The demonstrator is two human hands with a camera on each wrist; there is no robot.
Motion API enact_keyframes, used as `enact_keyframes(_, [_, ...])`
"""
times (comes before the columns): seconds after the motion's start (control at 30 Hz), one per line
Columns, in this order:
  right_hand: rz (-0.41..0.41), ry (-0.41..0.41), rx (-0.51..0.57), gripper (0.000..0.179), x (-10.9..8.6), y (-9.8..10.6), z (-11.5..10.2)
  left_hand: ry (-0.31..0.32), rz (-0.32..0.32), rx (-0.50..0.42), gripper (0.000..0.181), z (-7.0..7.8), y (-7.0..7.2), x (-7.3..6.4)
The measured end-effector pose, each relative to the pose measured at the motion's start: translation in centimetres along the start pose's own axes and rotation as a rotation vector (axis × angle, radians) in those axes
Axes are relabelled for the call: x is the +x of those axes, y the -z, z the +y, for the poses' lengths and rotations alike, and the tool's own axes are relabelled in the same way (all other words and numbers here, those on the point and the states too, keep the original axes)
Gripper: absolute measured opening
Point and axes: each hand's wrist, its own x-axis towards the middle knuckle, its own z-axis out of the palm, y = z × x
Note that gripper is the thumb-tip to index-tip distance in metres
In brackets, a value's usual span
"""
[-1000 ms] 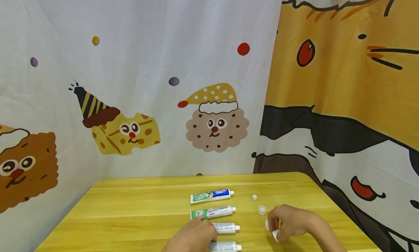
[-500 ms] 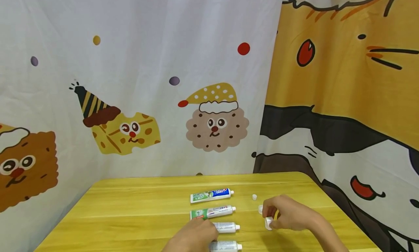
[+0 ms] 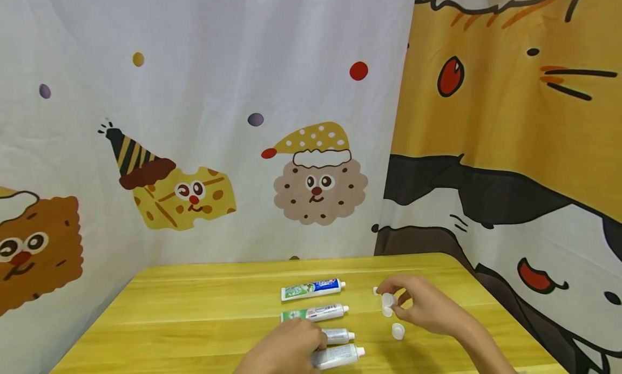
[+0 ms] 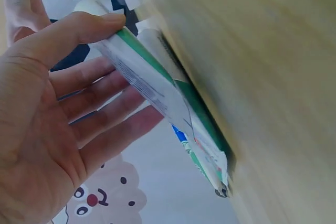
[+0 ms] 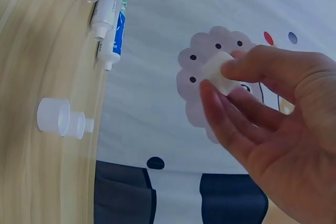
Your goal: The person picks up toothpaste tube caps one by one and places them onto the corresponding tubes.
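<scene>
My left hand (image 3: 289,346) grips the nearest toothpaste tube (image 3: 338,357). In the left wrist view the thumb presses one side of this white-and-green tube (image 4: 147,77) and the fingers lie behind it; its bare nozzle points right in the head view. My right hand (image 3: 425,307) pinches a white toothpaste cap (image 3: 388,300) between thumb and fingers, raised above the table, as the right wrist view shows with the cap (image 5: 218,72). Below and around that hand stand a large white cap (image 3: 398,331), a second cap (image 3: 387,312) and a small one (image 3: 376,290).
Further uncapped tubes lie in a column on the yellow wooden table (image 3: 194,309): a blue-green one (image 3: 311,290) farthest, a green-white one (image 3: 316,313), then one (image 3: 338,336) partly behind my left hand. A cartoon-printed curtain (image 3: 204,93) hangs behind the table.
My right hand has moved away from me, over the farther caps, with the pinched cap; the large cap now stands uncovered. My left hand has shifted the nearest tube slightly, tilting its nozzle end upward.
</scene>
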Motion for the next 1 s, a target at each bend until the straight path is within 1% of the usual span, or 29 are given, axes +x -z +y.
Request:
enact_keyframes(0.13, [0.072,0.037,-0.011,0.038,0.0,0.0,-0.4,-0.007,0.015,-0.038,0.013,-0.1,0.6,-0.1])
enact_keyframes(0.3, [0.111,0.064,0.013,0.028,0.1,-0.2,-0.8,-0.051,0.092,-0.016,0.013,-0.3,1.1,-0.2])
enact_keyframes(0.37, [0.125,0.069,0.018,0.023,0.1,-0.3,-0.9,-0.066,0.118,-0.022,0.015,-0.3,1.2,-0.2])
enact_keyframes(0.5, [0.146,0.068,0.023,0.018,0.2,-0.6,-1.2,-0.068,0.13,-0.085,0.016,-0.6,1.4,0.0])
enact_keyframes(0.63, [0.143,0.048,0.05,0.016,0.3,-1.0,-1.6,-0.065,0.146,-0.139,0.017,-0.8,1.4,0.1])
enact_keyframes(0.77, [0.12,0.041,0.148,0.017,0.4,-1.3,-2.0,-0.067,0.166,-0.166,0.019,-0.8,1.3,0.1])
enact_keyframes(0.9, [0.088,0.083,0.249,0.02,0.6,-1.7,-2.3,-0.064,0.189,-0.164,0.021,-0.8,1.3,0.0])
enact_keyframes(1.0, [0.071,0.125,0.286,0.021,0.7,-1.9,-2.4,-0.061,0.205,-0.148,0.022,-0.7,1.4,0.0])
